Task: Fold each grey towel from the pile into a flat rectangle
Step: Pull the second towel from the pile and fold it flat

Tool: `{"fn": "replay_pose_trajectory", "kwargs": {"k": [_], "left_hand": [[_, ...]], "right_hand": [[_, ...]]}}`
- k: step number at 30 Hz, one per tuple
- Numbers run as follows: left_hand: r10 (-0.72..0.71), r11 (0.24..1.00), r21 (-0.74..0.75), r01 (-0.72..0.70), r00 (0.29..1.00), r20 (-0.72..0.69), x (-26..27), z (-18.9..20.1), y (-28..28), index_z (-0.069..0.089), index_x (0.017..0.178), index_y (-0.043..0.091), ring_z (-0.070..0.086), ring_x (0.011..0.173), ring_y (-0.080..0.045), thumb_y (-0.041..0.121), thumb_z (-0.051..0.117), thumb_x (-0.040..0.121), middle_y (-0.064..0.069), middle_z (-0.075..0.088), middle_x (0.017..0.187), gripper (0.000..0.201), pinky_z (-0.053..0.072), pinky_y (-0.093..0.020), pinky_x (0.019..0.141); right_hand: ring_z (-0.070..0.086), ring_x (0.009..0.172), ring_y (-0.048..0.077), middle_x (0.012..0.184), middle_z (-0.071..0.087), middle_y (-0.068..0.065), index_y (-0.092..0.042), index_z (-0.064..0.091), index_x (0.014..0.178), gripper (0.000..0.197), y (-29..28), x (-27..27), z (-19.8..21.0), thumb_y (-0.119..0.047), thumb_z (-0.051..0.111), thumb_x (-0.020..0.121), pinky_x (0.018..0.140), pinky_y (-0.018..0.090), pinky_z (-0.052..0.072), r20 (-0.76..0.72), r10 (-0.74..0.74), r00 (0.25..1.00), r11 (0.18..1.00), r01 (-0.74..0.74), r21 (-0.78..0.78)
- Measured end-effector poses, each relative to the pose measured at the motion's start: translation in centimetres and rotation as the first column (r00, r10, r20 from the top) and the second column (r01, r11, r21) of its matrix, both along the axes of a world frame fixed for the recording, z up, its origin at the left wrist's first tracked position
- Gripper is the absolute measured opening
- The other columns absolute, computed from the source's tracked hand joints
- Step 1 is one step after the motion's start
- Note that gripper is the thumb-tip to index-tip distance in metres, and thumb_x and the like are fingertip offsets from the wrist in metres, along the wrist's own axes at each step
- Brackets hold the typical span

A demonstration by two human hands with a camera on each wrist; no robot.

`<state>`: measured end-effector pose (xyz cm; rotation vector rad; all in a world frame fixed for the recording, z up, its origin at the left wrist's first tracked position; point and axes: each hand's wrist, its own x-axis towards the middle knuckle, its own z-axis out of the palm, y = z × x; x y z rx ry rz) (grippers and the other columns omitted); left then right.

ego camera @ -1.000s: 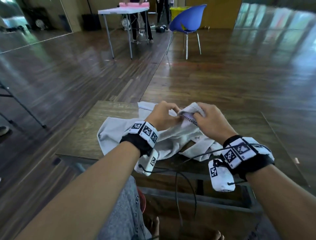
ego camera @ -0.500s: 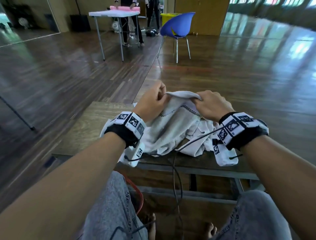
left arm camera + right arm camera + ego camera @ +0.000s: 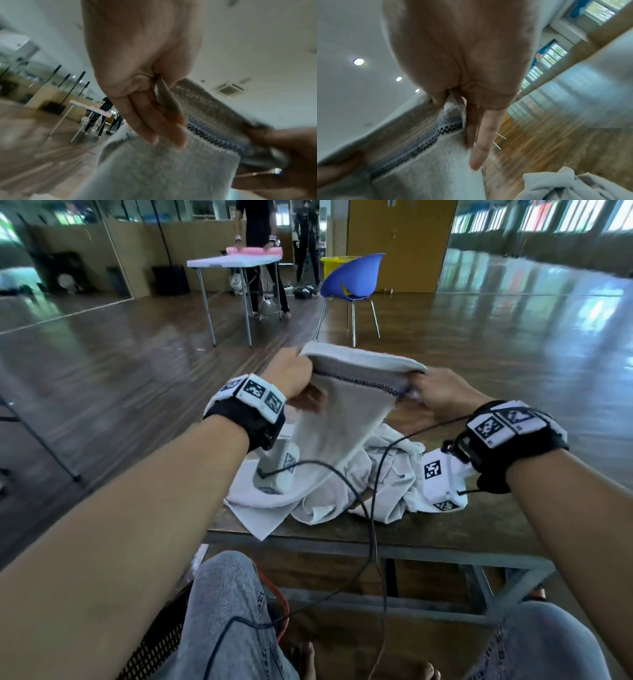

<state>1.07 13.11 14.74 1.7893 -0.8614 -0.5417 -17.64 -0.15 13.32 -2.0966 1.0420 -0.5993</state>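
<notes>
Grey terry towel with a dark checked border (image 3: 356, 392) hangs above the pile of grey towels (image 3: 342, 494) on the wooden table (image 3: 479, 529), its top hem pinched by the left hand (image 3: 291, 374) and right hand (image 3: 442, 392). Sliding both pinches outward to the corners should let it hang square.

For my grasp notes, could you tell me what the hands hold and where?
Both the left hand and the right hand pinch one grey towel at its top edge's corners.

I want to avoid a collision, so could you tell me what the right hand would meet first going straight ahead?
Likely nothing near: beyond the right hand lies bare wooden floor; depth is unclear.
</notes>
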Motion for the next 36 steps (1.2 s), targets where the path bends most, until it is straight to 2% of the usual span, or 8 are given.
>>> {"fn": "replay_pose_trajectory", "kwargs": {"k": [3,5,8,13,16,25,31,36], "left_hand": [[-0.004,0.968,-0.251,0.015,0.999,0.041,-0.7,1.1,-0.4,0.06,0.123,0.017,0.067,0.08,-0.027,0.002,0.032,0.097,-0.013,0.069,0.095,0.042,0.058,-0.041,0.073],[-0.018,0.897,-0.428,0.109,0.977,0.211,-1.2,1.2,0.0,0.062,0.123,0.013,0.063,0.095,-0.013,0.001,0.041,0.093,-0.003,0.068,0.108,0.038,0.051,-0.03,0.087],[-0.001,0.883,-0.419,0.212,0.893,0.45,-2.4,-0.6,1.3,0.061,0.126,0.014,0.062,0.108,-0.022,-0.001,0.047,0.089,-0.009,0.066,0.118,0.042,0.048,-0.031,0.093],[-0.084,0.994,-0.007,0.113,0.783,0.616,-2.2,-8.3,4.2,0.068,0.089,-0.003,0.05,0.076,-0.027,-0.004,0.055,0.087,-0.025,0.064,0.091,0.014,0.029,-0.027,0.065],[-0.221,0.96,0.268,0.08,0.805,0.551,-1.2,-13.0,5.3,0.042,0.057,0.011,0.039,0.054,-0.03,-0.002,0.054,0.084,-0.018,0.044,0.057,0.032,0.023,-0.033,0.056],[-0.415,0.781,0.623,0.049,0.786,0.458,1.1,-18.6,4.7,0.049,0.057,0.011,0.037,0.053,-0.017,0.011,0.049,0.093,-0.007,0.046,0.059,0.035,0.021,-0.025,0.047],[-0.399,0.746,0.664,0.042,0.827,0.397,2.5,-21.1,2.7,0.065,0.083,0.005,0.052,0.081,-0.028,0.019,0.042,0.098,-0.013,0.062,0.086,0.031,0.035,-0.03,0.064],[-0.317,0.758,0.651,0.03,0.89,0.328,2.9,-23.3,0.9,0.065,0.091,-0.004,0.059,0.095,-0.037,0.019,0.043,0.099,-0.02,0.066,0.097,0.033,0.038,-0.031,0.07]], "right_hand": [[0.048,0.134,0.025,0.147,0.052,0.01,-0.001,0.051,0.142,0.039,-0.5,-0.6,1.4,-0.011,0.044,0.104,0.102,0.013,0.036,0.15,0.117,0.982,0.978,-0.088,-0.188],[0.048,0.131,0.005,0.139,0.053,-0.013,-0.01,0.057,0.138,0.04,-0.2,-1.6,2.1,-0.004,0.05,0.1,0.108,0.016,0.037,0.398,0.187,0.898,0.949,-0.06,-0.31],[0.058,0.121,0.004,0.127,0.064,-0.008,-0.014,0.064,0.123,0.036,0.7,-3.9,1.0,-0.006,0.05,0.09,0.099,0.02,0.046,0.546,0.209,0.811,0.888,0.077,-0.454],[0.062,0.072,0.018,0.079,0.07,0.002,-0.014,0.069,0.088,0.019,1.4,-9.1,-6.9,0.0,0.056,0.086,0.07,0.034,0.051,0.137,0.208,0.968,0.917,-0.144,-0.373],[0.052,0.057,0.008,0.064,0.061,-0.002,-0.018,0.066,0.074,0.021,1.5,-11.0,-12.3,-0.006,0.065,0.091,0.058,0.026,0.04,-0.114,0.156,0.981,0.944,-0.182,-0.275],[0.042,0.054,0.009,0.059,0.045,-0.005,-0.016,0.051,0.085,0.016,2.2,-7.6,-20.8,-0.021,0.057,0.099,0.052,0.024,0.029,-0.157,0.1,0.982,0.994,-0.107,-0.033],[0.051,0.075,0.021,0.073,0.051,0.0,-0.013,0.052,0.084,0.019,1.1,-3.5,-22.9,-0.025,0.056,0.099,0.061,0.03,0.033,-0.225,0.182,0.957,0.978,-0.2,-0.058],[0.046,0.117,0.026,0.11,0.061,0.007,-0.019,0.066,0.103,0.016,-0.1,-0.6,-24.1,-0.032,0.06,0.095,0.102,0.036,0.03,-0.337,0.176,0.925,0.973,-0.215,-0.083]]}}
